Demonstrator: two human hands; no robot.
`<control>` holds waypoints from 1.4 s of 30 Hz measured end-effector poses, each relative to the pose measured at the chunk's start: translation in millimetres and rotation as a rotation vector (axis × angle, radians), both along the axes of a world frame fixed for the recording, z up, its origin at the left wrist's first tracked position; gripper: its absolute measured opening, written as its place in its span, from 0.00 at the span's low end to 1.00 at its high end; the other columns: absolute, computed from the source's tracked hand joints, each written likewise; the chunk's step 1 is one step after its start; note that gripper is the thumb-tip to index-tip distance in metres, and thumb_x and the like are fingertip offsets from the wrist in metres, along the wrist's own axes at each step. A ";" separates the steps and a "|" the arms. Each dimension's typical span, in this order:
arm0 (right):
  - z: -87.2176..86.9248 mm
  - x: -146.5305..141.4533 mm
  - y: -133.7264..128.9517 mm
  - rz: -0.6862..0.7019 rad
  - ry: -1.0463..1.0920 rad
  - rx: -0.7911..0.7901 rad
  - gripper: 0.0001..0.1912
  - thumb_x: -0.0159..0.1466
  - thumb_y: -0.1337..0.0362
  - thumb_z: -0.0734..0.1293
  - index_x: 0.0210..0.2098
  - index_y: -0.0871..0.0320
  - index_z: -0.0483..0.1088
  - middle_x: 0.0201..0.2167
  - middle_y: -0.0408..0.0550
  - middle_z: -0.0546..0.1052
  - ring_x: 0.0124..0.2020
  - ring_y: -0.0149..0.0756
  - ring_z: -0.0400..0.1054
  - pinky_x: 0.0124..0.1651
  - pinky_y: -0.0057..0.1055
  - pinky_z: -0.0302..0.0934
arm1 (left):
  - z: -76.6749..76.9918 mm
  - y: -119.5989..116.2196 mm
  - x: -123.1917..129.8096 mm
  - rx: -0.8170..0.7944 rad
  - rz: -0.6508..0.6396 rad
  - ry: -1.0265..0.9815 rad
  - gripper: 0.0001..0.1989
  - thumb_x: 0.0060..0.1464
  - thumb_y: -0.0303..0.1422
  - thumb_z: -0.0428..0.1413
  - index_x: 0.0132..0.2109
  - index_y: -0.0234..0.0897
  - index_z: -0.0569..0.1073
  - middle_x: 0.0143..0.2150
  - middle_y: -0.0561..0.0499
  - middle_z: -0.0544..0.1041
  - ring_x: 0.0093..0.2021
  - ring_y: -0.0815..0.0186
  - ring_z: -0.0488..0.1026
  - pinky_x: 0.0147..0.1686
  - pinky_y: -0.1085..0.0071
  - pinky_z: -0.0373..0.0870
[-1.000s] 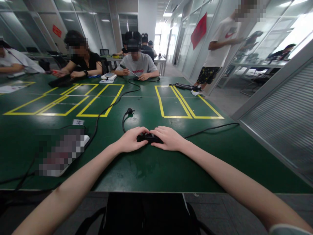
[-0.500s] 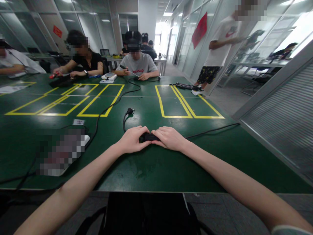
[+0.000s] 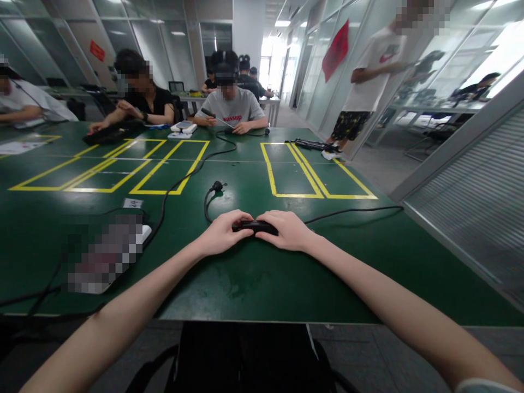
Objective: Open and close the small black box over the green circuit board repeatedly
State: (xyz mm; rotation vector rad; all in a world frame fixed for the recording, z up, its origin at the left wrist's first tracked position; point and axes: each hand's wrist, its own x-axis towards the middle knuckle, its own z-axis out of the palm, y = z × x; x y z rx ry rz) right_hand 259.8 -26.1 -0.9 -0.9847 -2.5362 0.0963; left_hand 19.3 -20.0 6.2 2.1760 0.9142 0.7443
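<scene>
Between my two hands, near the middle of the green table (image 3: pixel 262 284), is a dark elongated object (image 3: pixel 257 226). My left hand (image 3: pixel 225 232) grips its left end, thumb in front and fingers behind. On its right part, my right hand (image 3: pixel 286 230) is closed with the fingers over the back and the thumb at the front. What the object is cannot be made out. A black plug (image 3: pixel 218 186) on a short curved cable lies just beyond my left hand. Another thin black cable (image 3: pixel 356 213) runs off to the right from behind my right hand.
A blurred-out device with a white edge (image 3: pixel 106 256) lies at the left, beside a long black cable (image 3: pixel 164 204). Yellow tape outlines (image 3: pixel 295 195) mark the table. Across it, a person (image 3: pixel 231 109) holds a tool; black parts (image 3: pixel 313 144) lie at the far right.
My right hand has shifted slightly along the dark object, and more of its top shows between the hands. At the far left, another person's hands have moved over a black item.
</scene>
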 end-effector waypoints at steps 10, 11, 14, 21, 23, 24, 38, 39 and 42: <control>-4.0 -2.9 -0.7 -0.129 -0.037 -0.081 0.22 0.77 0.57 0.55 0.49 0.56 0.79 0.44 0.53 0.84 0.45 0.42 0.77 0.48 0.35 0.67 | -6.7 -0.3 10.8 0.163 0.056 0.258 0.14 0.68 0.41 0.52 0.48 0.37 0.78 0.46 0.45 0.81 0.47 0.57 0.78 0.50 0.61 0.73; -4.3 -3.0 -0.5 -0.132 -0.043 -0.085 0.22 0.77 0.57 0.54 0.49 0.55 0.79 0.45 0.52 0.83 0.46 0.41 0.77 0.49 0.34 0.67 | -7.4 0.1 10.8 0.165 0.053 0.261 0.14 0.68 0.41 0.52 0.48 0.37 0.78 0.46 0.46 0.81 0.47 0.57 0.78 0.49 0.62 0.73; -4.8 -2.7 0.4 -0.119 -0.049 -0.089 0.22 0.77 0.58 0.53 0.50 0.56 0.77 0.47 0.53 0.83 0.48 0.42 0.76 0.51 0.35 0.66 | -8.3 -0.1 9.9 0.189 0.055 0.251 0.14 0.68 0.41 0.52 0.48 0.37 0.78 0.45 0.46 0.81 0.45 0.58 0.78 0.47 0.63 0.73; -6.7 -4.7 1.2 -0.245 0.098 -0.194 0.17 0.77 0.58 0.51 0.45 0.54 0.69 0.34 0.49 0.78 0.36 0.42 0.75 0.40 0.33 0.62 | -5.6 -6.6 13.6 0.548 0.029 0.280 0.24 0.59 0.41 0.63 0.58 0.37 0.71 0.55 0.41 0.78 0.53 0.52 0.76 0.52 0.57 0.73; -6.8 -5.8 0.8 -0.259 0.216 -0.256 0.14 0.76 0.57 0.51 0.44 0.53 0.65 0.31 0.45 0.75 0.32 0.41 0.73 0.37 0.32 0.61 | -6.4 -7.6 16.2 0.668 0.003 0.346 0.23 0.61 0.36 0.62 0.60 0.36 0.70 0.57 0.40 0.78 0.55 0.52 0.76 0.53 0.57 0.72; -6.6 -6.2 0.5 -0.257 0.270 -0.287 0.13 0.76 0.57 0.51 0.43 0.52 0.64 0.30 0.44 0.73 0.31 0.40 0.72 0.37 0.32 0.61 | -7.0 -7.8 17.4 0.714 -0.009 0.373 0.21 0.62 0.33 0.61 0.61 0.35 0.69 0.57 0.40 0.78 0.55 0.53 0.76 0.53 0.58 0.72; 3.2 9.2 -4.5 -0.020 0.076 -0.012 0.15 0.71 0.50 0.65 0.43 0.56 0.71 0.38 0.55 0.80 0.39 0.44 0.75 0.42 0.35 0.65 | -7.1 -2.4 13.5 0.662 0.013 0.373 0.17 0.67 0.38 0.55 0.58 0.33 0.72 0.50 0.40 0.82 0.48 0.55 0.80 0.49 0.60 0.73; 2.9 9.6 -4.1 -0.037 0.086 -0.005 0.15 0.71 0.51 0.65 0.43 0.56 0.71 0.38 0.55 0.80 0.39 0.44 0.75 0.42 0.36 0.65 | -6.3 -1.5 11.7 0.657 0.031 0.358 0.17 0.67 0.39 0.56 0.57 0.34 0.72 0.50 0.40 0.82 0.48 0.55 0.79 0.48 0.60 0.73; 4.6 10.7 -3.9 -0.060 0.171 -0.087 0.15 0.69 0.51 0.67 0.42 0.57 0.71 0.37 0.52 0.79 0.37 0.42 0.74 0.41 0.35 0.65 | -3.0 0.5 6.8 0.662 0.030 0.356 0.14 0.67 0.37 0.56 0.54 0.35 0.74 0.46 0.43 0.83 0.45 0.57 0.79 0.46 0.62 0.72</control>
